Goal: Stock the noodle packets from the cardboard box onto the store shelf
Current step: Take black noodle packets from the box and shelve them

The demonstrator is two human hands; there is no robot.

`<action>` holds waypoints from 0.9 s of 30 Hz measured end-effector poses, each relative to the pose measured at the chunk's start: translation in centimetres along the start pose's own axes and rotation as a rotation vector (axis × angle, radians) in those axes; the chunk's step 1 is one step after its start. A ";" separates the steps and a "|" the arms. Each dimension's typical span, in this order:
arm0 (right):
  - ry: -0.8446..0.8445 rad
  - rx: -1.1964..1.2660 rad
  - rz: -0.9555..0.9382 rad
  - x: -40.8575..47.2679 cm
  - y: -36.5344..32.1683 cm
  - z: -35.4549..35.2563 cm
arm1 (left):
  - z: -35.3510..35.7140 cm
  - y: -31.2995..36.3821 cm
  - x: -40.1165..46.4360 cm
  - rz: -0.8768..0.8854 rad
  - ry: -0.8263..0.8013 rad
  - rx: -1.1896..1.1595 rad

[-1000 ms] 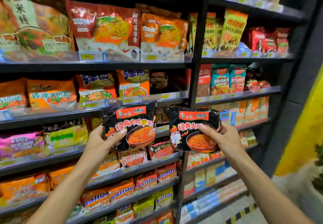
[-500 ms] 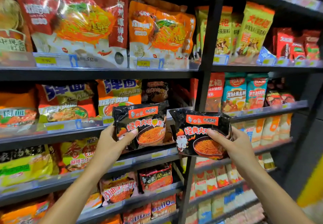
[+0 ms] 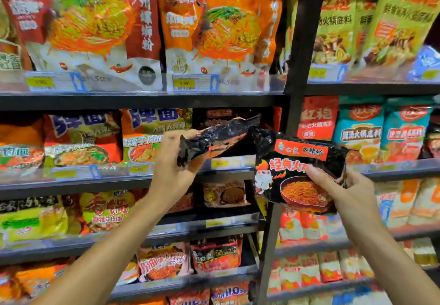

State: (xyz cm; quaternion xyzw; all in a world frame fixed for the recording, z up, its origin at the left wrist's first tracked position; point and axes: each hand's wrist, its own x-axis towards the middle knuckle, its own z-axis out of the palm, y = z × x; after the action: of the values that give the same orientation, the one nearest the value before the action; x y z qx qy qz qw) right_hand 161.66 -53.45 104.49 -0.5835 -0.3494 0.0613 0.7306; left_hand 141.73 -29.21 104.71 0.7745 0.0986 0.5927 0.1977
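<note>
Nearest are two bare forearms reaching up from the bottom edge toward the store shelf (image 3: 142, 100). The right hand (image 3: 342, 193) holds a black noodle packet (image 3: 297, 169) by its right side, thumb lying across the front and fingers wrapped behind; the packet faces outward, showing a red label and a bowl of orange noodles, and hangs in front of the dark upright post (image 3: 302, 43) that splits the shelving. The left hand (image 3: 173, 162) grips a second black packet (image 3: 214, 138) at its near end, fingers curled round it. That packet is tipped nearly flat, its far end pointing up and right into the gap on the middle shelf level, just above the price strip (image 3: 228, 163) and in front of dark packets standing farther back there.

Left of that gap stand orange and red noodle packs (image 3: 83, 138) in a row. On the level above, large red and orange bags (image 3: 95, 31) fill the shelf behind yellow price tags (image 3: 40, 82). Right of the post are teal and red soup-base packs (image 3: 362, 128), with yellow-green bags (image 3: 402, 19) above them. Lower levels hold more packets, blurred.
</note>
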 end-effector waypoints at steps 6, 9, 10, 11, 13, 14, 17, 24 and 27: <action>0.019 0.015 -0.033 1.5 1.3 -2.4 | 4.8 -1.9 3.2 -0.017 -0.089 0.137; 0.003 0.006 -0.030 1.6 1.8 -3.6 | 6.9 -2.7 4.4 -0.117 -0.100 0.209; -0.004 0.005 -0.030 1.6 1.9 -3.9 | 7.4 -3.1 4.9 -0.202 -0.102 0.245; -0.008 0.011 -0.028 1.6 1.9 -4.2 | 7.9 -3.5 5.4 -0.306 -0.097 0.289; -0.010 0.025 -0.020 1.7 2.0 -4.6 | 8.7 -4.0 6.5 -0.546 -0.077 0.346; -0.013 0.028 -0.017 1.7 2.1 -4.7 | 9.0 -4.2 7.1 -0.656 -0.075 0.344; -0.029 0.030 -0.013 1.4 2.1 -4.7 | 9.6 -4.4 8.5 -0.838 -0.168 0.369; -0.094 0.012 -0.005 0.4 2.1 -4.1 | 10.5 -5.0 8.7 -0.558 -0.398 0.844; -0.125 -0.019 -0.009 0.0 2.1 -3.5 | 10.5 -4.7 9.1 -0.414 -0.560 1.031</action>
State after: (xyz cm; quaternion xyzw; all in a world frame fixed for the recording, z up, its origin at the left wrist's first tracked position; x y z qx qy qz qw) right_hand 164.37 -55.62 102.34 -0.5838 -0.3974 0.0909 0.7021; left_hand 154.70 -23.43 108.38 0.8613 0.4647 0.1925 -0.0725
